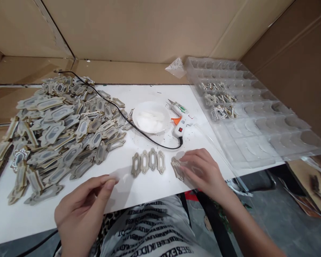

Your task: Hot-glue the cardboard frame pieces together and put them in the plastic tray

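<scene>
Here: white table [139,187], cardboard walls [149,32] behind. Left hand [81,203] pinches a small clear piece [117,177]; one frame [177,169] touches the right hand [204,169]'s fingertips, grip unclear.

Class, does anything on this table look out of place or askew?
The black cord from the glue gun trails over the piled frames, where it might snag; one frame at far left juts beyond the white tabletop.

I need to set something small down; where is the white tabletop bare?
The white tabletop shows bare room front left, between the frame pile and the left hand, and behind the white dish. A smaller patch lies between the glue gun and the clear tray. It's crowded at the pile.
</scene>
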A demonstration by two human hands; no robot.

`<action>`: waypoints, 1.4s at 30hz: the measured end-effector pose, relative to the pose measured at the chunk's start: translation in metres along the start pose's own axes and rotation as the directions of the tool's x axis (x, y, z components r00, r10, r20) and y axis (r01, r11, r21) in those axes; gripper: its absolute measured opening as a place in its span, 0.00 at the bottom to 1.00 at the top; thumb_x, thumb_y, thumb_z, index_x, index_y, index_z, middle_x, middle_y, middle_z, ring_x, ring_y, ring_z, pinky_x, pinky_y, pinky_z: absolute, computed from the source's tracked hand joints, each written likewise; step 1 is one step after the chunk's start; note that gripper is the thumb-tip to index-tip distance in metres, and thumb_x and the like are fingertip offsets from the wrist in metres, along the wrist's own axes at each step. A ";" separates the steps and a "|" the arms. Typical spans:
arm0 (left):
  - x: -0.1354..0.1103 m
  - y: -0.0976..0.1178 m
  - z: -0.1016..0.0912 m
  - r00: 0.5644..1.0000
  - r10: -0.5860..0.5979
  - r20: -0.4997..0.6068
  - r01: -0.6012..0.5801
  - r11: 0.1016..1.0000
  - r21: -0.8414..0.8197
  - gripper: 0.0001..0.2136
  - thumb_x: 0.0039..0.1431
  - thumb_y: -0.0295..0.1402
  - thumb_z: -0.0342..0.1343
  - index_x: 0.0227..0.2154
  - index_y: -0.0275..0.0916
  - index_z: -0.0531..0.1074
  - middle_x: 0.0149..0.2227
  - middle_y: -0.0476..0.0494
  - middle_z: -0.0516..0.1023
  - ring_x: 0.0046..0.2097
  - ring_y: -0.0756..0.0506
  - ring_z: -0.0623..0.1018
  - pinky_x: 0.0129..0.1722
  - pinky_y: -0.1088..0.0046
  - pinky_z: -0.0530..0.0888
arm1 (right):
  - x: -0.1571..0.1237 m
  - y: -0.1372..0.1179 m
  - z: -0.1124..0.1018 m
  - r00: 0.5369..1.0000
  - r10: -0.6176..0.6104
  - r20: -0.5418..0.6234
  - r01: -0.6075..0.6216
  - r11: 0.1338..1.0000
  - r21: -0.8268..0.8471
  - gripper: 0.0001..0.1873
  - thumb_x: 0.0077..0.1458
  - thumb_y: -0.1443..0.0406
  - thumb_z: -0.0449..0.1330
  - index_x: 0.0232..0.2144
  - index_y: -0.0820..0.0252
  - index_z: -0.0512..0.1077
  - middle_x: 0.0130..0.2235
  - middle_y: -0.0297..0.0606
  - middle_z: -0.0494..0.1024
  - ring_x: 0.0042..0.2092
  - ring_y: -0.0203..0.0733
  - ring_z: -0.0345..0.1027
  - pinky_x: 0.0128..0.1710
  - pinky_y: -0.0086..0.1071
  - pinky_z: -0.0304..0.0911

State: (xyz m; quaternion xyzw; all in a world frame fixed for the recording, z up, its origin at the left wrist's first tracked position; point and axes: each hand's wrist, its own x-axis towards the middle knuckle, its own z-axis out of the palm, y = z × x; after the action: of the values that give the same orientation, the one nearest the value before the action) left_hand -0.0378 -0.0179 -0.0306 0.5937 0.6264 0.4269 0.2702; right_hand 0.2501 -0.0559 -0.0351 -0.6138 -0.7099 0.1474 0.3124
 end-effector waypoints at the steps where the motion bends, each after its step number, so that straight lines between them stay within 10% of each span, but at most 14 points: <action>1: 0.000 -0.001 0.000 1.000 -0.005 -0.002 0.005 1.000 -0.002 0.08 0.53 0.44 0.65 0.30 0.46 0.80 0.30 0.55 0.83 0.32 0.50 0.80 0.35 0.77 0.76 | -0.003 -0.001 -0.002 0.999 -0.019 0.031 0.019 1.000 -0.005 0.08 0.59 0.65 0.62 0.42 0.55 0.76 0.41 0.42 0.78 0.43 0.48 0.69 0.41 0.41 0.67; 5: -0.001 -0.005 0.000 0.999 -0.035 0.008 0.035 0.999 0.002 0.10 0.51 0.45 0.65 0.29 0.45 0.80 0.30 0.53 0.83 0.31 0.49 0.80 0.34 0.77 0.77 | -0.009 0.001 -0.004 0.985 -0.075 0.159 0.078 0.997 -0.015 0.15 0.55 0.62 0.67 0.46 0.53 0.77 0.45 0.43 0.77 0.44 0.49 0.69 0.41 0.41 0.69; 12: 0.001 -0.006 0.004 0.994 0.023 0.108 -0.023 1.000 -0.005 0.11 0.51 0.46 0.64 0.28 0.44 0.80 0.27 0.50 0.82 0.25 0.50 0.77 0.23 0.78 0.73 | 0.007 -0.003 0.018 0.989 -0.148 0.016 0.148 0.987 -0.054 0.10 0.58 0.64 0.64 0.43 0.59 0.77 0.38 0.44 0.78 0.39 0.48 0.68 0.38 0.41 0.68; 23: 0.000 0.016 0.019 0.846 0.255 0.469 -0.179 0.963 -0.200 0.06 0.58 0.34 0.59 0.27 0.41 0.79 0.23 0.49 0.80 0.20 0.52 0.74 0.19 0.80 0.71 | 0.020 -0.071 0.041 0.994 -0.108 -0.017 0.101 0.852 0.513 0.06 0.64 0.64 0.58 0.37 0.56 0.76 0.30 0.36 0.77 0.33 0.39 0.69 0.35 0.34 0.65; 35: 0.000 0.009 0.022 0.828 0.309 0.468 -0.240 0.950 -0.202 0.04 0.58 0.30 0.59 0.31 0.43 0.78 0.26 0.52 0.80 0.22 0.54 0.74 0.22 0.83 0.71 | 0.017 -0.063 0.037 0.998 0.054 0.029 -0.060 0.773 0.631 0.08 0.60 0.65 0.60 0.28 0.57 0.75 0.26 0.33 0.75 0.30 0.37 0.67 0.32 0.32 0.62; 42: 0.000 0.005 0.019 0.801 0.353 0.483 -0.274 0.934 -0.229 0.04 0.59 0.31 0.59 0.33 0.41 0.79 0.26 0.50 0.80 0.24 0.53 0.76 0.24 0.82 0.72 | 0.016 -0.065 0.040 0.995 -0.097 0.020 0.075 0.873 0.482 0.05 0.61 0.67 0.59 0.34 0.58 0.76 0.32 0.36 0.78 0.34 0.38 0.68 0.36 0.33 0.63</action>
State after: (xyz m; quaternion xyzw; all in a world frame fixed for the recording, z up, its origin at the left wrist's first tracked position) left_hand -0.0191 -0.0137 -0.0356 0.7600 0.3901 0.3357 0.3968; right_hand 0.1737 -0.0465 -0.0225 -0.4815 -0.6843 0.3181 0.4458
